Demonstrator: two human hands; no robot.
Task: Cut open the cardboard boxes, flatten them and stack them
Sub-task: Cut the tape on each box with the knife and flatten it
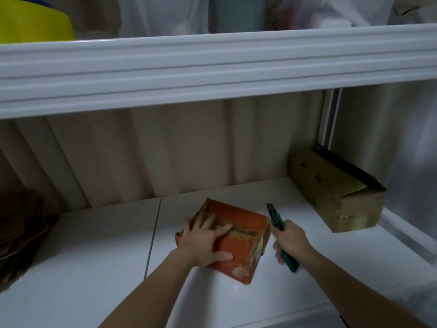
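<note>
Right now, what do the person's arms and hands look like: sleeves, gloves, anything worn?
Both forearms are bare as far as the frame shows, with no sleeves in view. The left hand and right hand are ungloved, and no watch, ring or wristband is visible.

I see a dim, bluish, soft frame: glare pools on the white shelf (94,268) just below my left hand's fingers (212,227), shadow fills the corner far to their left, and the upper rail (212,67) bows with wide-angle distortion.
</note>
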